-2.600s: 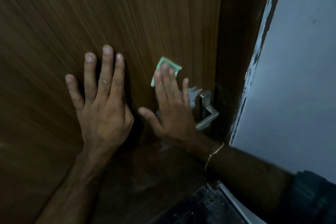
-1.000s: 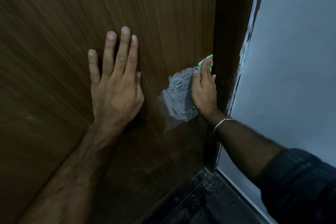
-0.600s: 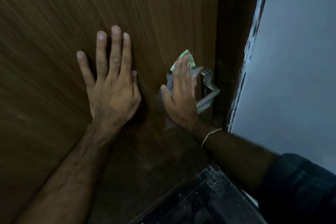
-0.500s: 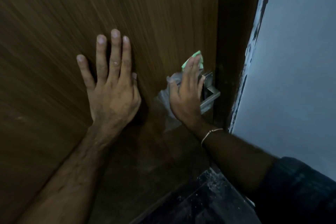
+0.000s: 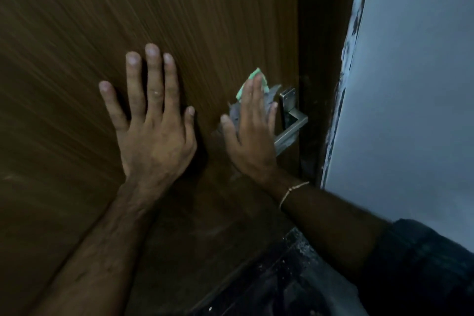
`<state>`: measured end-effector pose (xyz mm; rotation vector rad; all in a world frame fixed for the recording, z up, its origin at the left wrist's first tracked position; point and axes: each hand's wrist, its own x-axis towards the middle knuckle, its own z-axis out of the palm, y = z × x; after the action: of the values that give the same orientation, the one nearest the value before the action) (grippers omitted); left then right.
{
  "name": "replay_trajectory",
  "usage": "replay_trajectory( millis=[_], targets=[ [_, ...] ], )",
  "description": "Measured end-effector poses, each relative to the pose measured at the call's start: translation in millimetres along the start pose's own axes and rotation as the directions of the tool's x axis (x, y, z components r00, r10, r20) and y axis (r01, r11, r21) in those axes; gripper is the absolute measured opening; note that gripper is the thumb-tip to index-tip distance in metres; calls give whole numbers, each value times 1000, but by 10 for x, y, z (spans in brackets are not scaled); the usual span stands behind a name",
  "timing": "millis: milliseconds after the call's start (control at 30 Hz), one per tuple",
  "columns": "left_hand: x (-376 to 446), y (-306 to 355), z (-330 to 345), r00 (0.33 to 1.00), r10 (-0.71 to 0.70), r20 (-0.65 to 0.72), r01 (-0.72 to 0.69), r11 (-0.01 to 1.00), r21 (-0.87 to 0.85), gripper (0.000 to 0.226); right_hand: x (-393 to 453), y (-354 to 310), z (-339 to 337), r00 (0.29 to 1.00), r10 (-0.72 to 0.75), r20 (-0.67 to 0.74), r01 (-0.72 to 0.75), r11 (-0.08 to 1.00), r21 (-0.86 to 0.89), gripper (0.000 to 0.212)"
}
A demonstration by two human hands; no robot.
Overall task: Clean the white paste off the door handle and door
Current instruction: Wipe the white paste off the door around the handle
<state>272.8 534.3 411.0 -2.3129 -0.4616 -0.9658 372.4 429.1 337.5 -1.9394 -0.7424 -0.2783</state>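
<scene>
A brown wooden door (image 5: 179, 20) fills the left of the head view. Its steel lever handle (image 5: 291, 127) sits near the right edge. My left hand (image 5: 154, 120) lies flat on the door with fingers spread, left of the handle. My right hand (image 5: 252, 133) presses a green cloth (image 5: 252, 78) flat against the door with straight fingers, just left of the handle. A smear of white paste (image 5: 234, 113) shows on the door around and under that hand; most of the cloth is hidden beneath the palm.
The dark door frame (image 5: 318, 59) stands right of the handle. A pale grey wall (image 5: 415, 84) with a chipped paint edge fills the right side. A dark speckled floor (image 5: 295, 277) lies below.
My right hand with the cloth has slid left and slightly down across the paste, uncovering more of the handle. My left hand has stayed flat on the door.
</scene>
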Motion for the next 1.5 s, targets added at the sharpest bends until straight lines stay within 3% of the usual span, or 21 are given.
replay_trajectory(
  millis=[67,167,300,400,467,533,700,800,933,1067,1167,1233,1333,1433,1500],
  targets=[
    [4,21,3,1000,-2,1,2,1000,-13,74,9,-101,15,999,22,-24,-20,998,57,79],
    [-58,39,25,1000,-4,24,6,998,-61,74,-140,57,33,992,-93,80,96,995,-26,78],
    [-15,24,49,999,-7,40,11,996,-83,75,73,49,-19,996,75,-37,-73,996,59,80],
    [-74,49,71,999,-19,29,22,994,-106,75,34,138,-24,999,-41,10,41,999,-1,79],
    [-59,26,74,999,-13,42,17,995,-103,76,163,238,-91,999,22,-46,-24,999,-31,76],
    [-23,36,71,997,-26,68,33,994,-106,77,321,230,-173,984,144,-100,-138,988,66,78],
    [-62,12,61,998,6,61,1,994,-111,78,259,321,-183,989,149,-9,-149,988,31,82],
    [-16,18,67,998,1,69,7,994,-107,78,333,280,-214,980,199,-23,-195,975,111,84],
    [-86,13,96,998,0,57,7,992,-128,79,115,321,-150,990,133,44,-135,989,57,86],
    [-16,21,76,996,-5,85,15,993,-116,82,311,208,-179,955,297,3,-290,931,223,85],
    [-83,19,70,998,13,68,-6,995,-98,82,170,154,-107,965,254,67,-263,939,220,86],
    [-52,3,57,997,15,81,-8,997,-80,82,237,150,-168,948,309,77,-318,906,279,83],
    [-33,23,20,995,18,96,-11,997,-77,82,480,46,-268,858,503,105,-497,763,413,82],
    [-76,12,25,997,25,79,-19,997,-73,82,468,3,-282,846,501,183,-528,740,417,83],
    [-48,-3,35,996,19,83,-13,998,-61,82,536,9,-335,800,566,197,-579,646,497,79]
  ],
)
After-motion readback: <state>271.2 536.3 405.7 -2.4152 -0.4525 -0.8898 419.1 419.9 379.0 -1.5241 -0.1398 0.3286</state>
